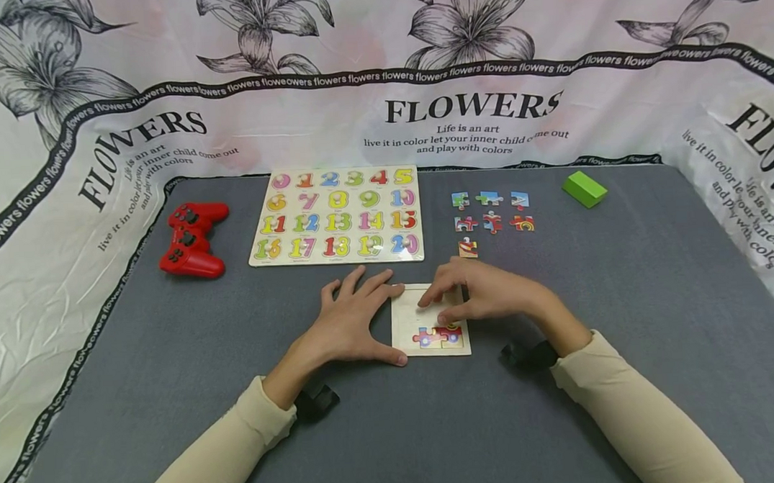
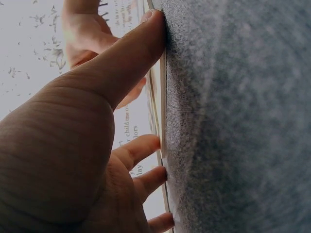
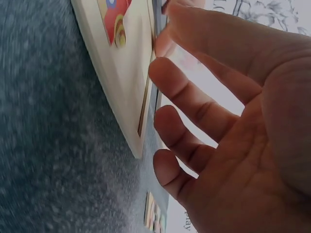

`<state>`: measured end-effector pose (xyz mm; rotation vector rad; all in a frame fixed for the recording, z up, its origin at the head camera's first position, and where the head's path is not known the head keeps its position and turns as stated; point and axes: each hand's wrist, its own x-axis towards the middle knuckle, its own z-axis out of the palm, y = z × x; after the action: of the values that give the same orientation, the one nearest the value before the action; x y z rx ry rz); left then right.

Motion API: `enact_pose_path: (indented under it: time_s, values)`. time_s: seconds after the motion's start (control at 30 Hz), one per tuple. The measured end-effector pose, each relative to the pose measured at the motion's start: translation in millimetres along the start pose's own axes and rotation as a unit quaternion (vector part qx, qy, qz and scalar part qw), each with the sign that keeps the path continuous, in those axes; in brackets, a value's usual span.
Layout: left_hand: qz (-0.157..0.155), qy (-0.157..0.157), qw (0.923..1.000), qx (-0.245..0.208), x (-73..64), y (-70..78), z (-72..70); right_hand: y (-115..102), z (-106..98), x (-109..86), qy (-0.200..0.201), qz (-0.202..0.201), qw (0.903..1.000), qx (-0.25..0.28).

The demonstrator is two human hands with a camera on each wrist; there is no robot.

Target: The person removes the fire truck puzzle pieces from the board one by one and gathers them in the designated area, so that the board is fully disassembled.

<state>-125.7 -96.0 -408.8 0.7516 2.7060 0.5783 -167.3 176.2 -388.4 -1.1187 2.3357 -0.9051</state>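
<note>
A small wooden puzzle board (image 1: 402, 320) lies between the hands, with joined jigsaw pieces (image 1: 430, 337) in its lower right part. My left hand (image 1: 348, 326) is spread at the board's left side. Its thumb touches the near left corner and its index finger touches the far left corner. Over the board's right half hovers my right hand (image 1: 486, 289), its thumb and index tips apart and its fingers loosely bent. No piece shows between them in the right wrist view. The right hand hides the board's upper right part. Several loose jigsaw pieces (image 1: 492, 222) lie beyond it.
A number puzzle board (image 1: 334, 209) lies at the back of the grey table (image 1: 395, 428). To its left is a red game controller (image 1: 192, 240); a green block (image 1: 584, 189) lies at the back right. A flower-printed cloth (image 1: 317, 129) hangs behind.
</note>
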Motion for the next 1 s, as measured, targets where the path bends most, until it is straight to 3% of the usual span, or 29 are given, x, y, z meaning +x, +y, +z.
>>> enact_pose_path:
  time_s: [0.6, 1.0]
  values:
    - [0.005, 0.003, 1.0000, 0.005, 0.2, 0.0, -0.1, -10.1, 9.9, -0.3, -0.060, -0.013, 0.9968, -0.050]
    - [0.004, 0.002, 1.0000, 0.008, 0.9, -1.0, 0.6, -8.5, 9.4, -0.8, -0.070, -0.020, 0.9955, -0.060]
